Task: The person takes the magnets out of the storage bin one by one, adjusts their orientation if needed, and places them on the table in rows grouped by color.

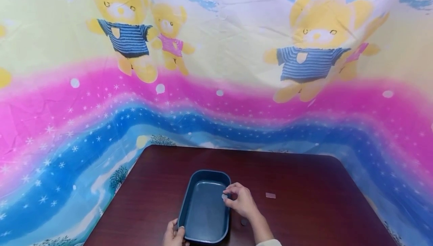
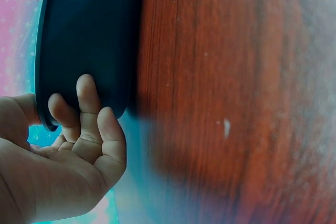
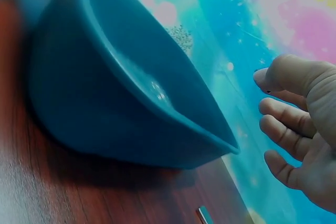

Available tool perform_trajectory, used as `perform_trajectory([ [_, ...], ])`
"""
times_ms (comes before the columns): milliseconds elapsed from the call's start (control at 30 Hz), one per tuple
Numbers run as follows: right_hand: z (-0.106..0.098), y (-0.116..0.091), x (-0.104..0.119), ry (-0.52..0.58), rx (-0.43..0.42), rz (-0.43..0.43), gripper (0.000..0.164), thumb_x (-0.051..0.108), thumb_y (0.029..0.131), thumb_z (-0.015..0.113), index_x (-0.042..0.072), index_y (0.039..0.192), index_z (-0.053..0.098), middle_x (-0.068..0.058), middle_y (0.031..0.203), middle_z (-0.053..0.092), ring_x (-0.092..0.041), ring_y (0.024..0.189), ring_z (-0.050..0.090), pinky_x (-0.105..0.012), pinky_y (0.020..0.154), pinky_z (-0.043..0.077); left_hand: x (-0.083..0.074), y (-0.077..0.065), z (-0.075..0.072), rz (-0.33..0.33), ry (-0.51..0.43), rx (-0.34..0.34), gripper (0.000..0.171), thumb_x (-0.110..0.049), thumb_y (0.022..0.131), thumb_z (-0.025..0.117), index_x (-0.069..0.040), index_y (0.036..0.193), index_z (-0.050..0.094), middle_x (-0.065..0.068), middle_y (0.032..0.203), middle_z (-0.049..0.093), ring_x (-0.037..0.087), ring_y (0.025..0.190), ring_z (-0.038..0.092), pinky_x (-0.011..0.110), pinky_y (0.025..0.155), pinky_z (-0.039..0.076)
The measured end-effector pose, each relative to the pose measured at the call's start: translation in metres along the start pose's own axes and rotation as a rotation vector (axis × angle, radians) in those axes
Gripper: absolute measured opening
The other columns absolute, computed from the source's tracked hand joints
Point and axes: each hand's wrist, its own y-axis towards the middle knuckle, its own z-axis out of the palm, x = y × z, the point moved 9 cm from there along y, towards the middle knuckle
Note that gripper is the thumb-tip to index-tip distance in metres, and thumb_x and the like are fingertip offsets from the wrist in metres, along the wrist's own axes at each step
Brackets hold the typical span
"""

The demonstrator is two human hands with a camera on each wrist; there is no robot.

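A dark blue-grey rectangular basin (image 1: 206, 210) with rounded corners stands on the table. My left hand (image 1: 174, 234) grips its near left corner, thumb over the rim and the other fingers against the outer wall, as the left wrist view shows. Over the basin's right rim, my right hand (image 1: 241, 201) pinches a small round whitish piece (image 1: 224, 196) between thumb and fingertips. In the right wrist view this hand (image 3: 304, 129) is beside the basin's rim (image 3: 152, 106), its lower fingers loosely bent; the piece is mostly hidden there.
On the dark red-brown wooden table (image 1: 304, 186) lies a small pinkish rectangular piece (image 1: 270, 195), to the right of the right hand. A small dark round thing (image 1: 244, 222) lies close by the right wrist. Behind the table hangs a cloth (image 1: 220, 50) printed with bears.
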Motion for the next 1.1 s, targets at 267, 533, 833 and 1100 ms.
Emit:
perform_trajectory([
  [267, -0.013, -0.01, -0.008, -0.014, -0.043, -0.003, 0.019, 0.007, 0.072, 0.075, 0.008, 0.09, 0.073, 0.005, 0.095, 0.06, -0.016, 0.09, 0.057, -0.036, 0.077, 0.048, 0.004, 0.001, 0.002, -0.005, -0.024, 0.006, 0.038, -0.001, 0.088, 0.041, 0.015, 0.122, 0.034, 0.017, 0.084, 0.057, 0.018, 0.053, 0.052, 0.035, 0.049, 0.047],
  [533, -0.029, -0.018, -0.015, -0.02, -0.094, -0.007, 0.019, 0.004, 0.069, 0.076, 0.009, 0.088, 0.074, 0.005, 0.094, 0.06, -0.015, 0.088, 0.058, -0.03, 0.077, 0.047, 0.002, 0.002, 0.001, -0.009, -0.012, -0.006, 0.038, -0.001, 0.088, 0.04, 0.014, 0.123, 0.034, 0.014, 0.08, 0.057, 0.018, 0.053, 0.052, 0.034, 0.049, 0.047],
  [833, -0.041, -0.029, -0.028, 0.004, -0.06, 0.073, 0.021, 0.008, 0.072, 0.076, 0.014, 0.092, 0.073, 0.005, 0.097, 0.061, -0.017, 0.095, 0.055, -0.034, 0.083, 0.045, 0.001, 0.003, -0.003, 0.008, 0.004, 0.005, 0.037, -0.002, 0.089, 0.041, 0.015, 0.121, 0.034, 0.014, 0.079, 0.058, 0.018, 0.053, 0.053, 0.035, 0.049, 0.047],
  [1100, -0.052, -0.04, -0.038, -0.034, -0.08, 0.138, 0.018, 0.009, 0.069, 0.079, 0.014, 0.086, 0.073, 0.002, 0.097, 0.06, -0.019, 0.094, 0.056, -0.038, 0.082, 0.045, 0.001, 0.006, -0.006, 0.006, 0.039, 0.006, 0.039, -0.003, 0.088, 0.04, 0.016, 0.122, 0.034, 0.016, 0.074, 0.058, 0.019, 0.053, 0.052, 0.035, 0.05, 0.047],
])
